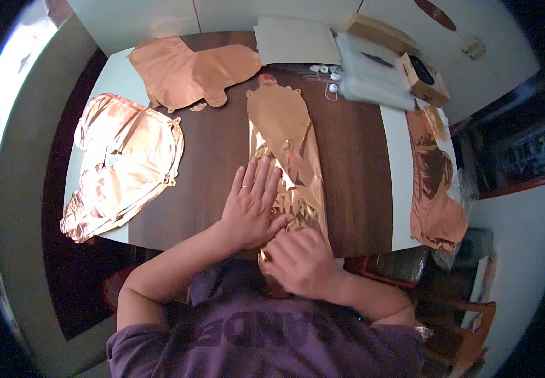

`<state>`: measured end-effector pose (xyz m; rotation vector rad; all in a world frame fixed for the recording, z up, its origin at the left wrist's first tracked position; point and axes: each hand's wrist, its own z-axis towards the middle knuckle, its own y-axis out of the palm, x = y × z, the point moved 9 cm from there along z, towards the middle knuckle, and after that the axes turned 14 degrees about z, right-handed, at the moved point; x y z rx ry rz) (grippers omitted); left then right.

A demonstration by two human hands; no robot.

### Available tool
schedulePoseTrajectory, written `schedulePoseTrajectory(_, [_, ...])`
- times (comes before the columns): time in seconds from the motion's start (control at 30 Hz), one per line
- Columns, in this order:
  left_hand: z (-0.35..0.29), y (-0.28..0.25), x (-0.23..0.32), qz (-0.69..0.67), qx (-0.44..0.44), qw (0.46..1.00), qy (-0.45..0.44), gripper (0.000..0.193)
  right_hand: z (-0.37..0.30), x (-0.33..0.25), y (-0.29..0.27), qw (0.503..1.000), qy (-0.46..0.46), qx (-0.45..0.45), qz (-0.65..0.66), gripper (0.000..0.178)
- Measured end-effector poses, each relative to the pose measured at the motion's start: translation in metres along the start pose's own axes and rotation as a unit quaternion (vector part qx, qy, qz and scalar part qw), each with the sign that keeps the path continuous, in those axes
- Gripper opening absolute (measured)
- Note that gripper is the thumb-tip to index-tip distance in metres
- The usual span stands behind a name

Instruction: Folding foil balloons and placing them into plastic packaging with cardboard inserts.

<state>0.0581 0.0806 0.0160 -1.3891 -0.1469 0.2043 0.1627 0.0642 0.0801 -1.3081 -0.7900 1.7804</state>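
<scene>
A flat rose-gold foil balloon (279, 116) lies lengthwise along the middle of the dark brown table, its rounded, tabbed end pointing away from me. My left hand (248, 205) presses flat on its nearer left part, fingers stretched out and a ring on one of them. Beside it, at the near end of the foil, my right hand (301, 259) is curled closed and slightly blurred. Creased foil gathers near its fingers; the exact grip is hidden under the hand.
Flat foil balloons lie at the left (127, 160), the far left (190, 72) and the right edge (433, 183). At the back are a white sheet (296, 41), a clear plastic pack (370, 72), small white pieces (333, 79) and a cardboard box (425, 80). A wooden chair (464, 334) stands at the lower right.
</scene>
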Motion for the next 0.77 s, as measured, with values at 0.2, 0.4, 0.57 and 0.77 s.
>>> schedulePoseTrajectory(0.2, [0.006,-0.007,-0.01,-0.024,0.057,0.998,-0.002,0.083,-0.007,-0.009,0.037,0.998,0.007,-0.024,-0.056,0.047])
schedulePoseTrajectory(0.4, [0.031,-0.008,-0.024,-0.006,0.086,0.996,0.007,0.078,-0.01,-0.01,0.041,0.996,0.024,-0.01,-0.082,0.051])
schedulePoseTrajectory(0.57, [0.031,-0.001,-0.026,0.03,0.064,0.997,-0.004,0.081,0.002,0.002,0.03,0.997,0.075,-0.003,-0.015,0.056])
schedulePoseTrajectory(0.77, [0.032,0.005,-0.025,0.036,0.064,0.997,0.001,0.086,0.0,-0.003,0.05,0.995,0.071,-0.021,-0.073,0.064])
